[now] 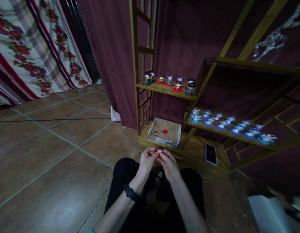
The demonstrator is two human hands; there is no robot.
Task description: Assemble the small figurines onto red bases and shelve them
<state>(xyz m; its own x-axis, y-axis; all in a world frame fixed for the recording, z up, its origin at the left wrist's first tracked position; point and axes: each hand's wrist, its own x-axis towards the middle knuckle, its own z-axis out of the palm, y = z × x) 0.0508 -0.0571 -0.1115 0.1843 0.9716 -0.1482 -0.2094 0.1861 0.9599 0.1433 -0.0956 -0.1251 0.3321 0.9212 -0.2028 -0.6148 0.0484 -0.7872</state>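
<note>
Both of my hands meet in front of my lap around a small figurine (pixel 160 149) with a dark head and a red round base. My left hand (pixel 147 160) pinches the red base from the left. From the right, my right hand (pixel 168 164) grips the same figurine. Just beyond them an open cardboard box (pixel 174 131) rests on the lowest wooden shelf, holding a loose red disc (pixel 165 131) and a small dark head piece (pixel 155 133).
A wooden shelf unit (pixel 164 90) carries several red- and black-based figurines; a lower shelf (pixel 237 136) to the right carries several blue-based ones. A phone (pixel 210 154) lies face up on the bottom board. Tiled floor (pixel 55 155) stretches left, with curtains behind.
</note>
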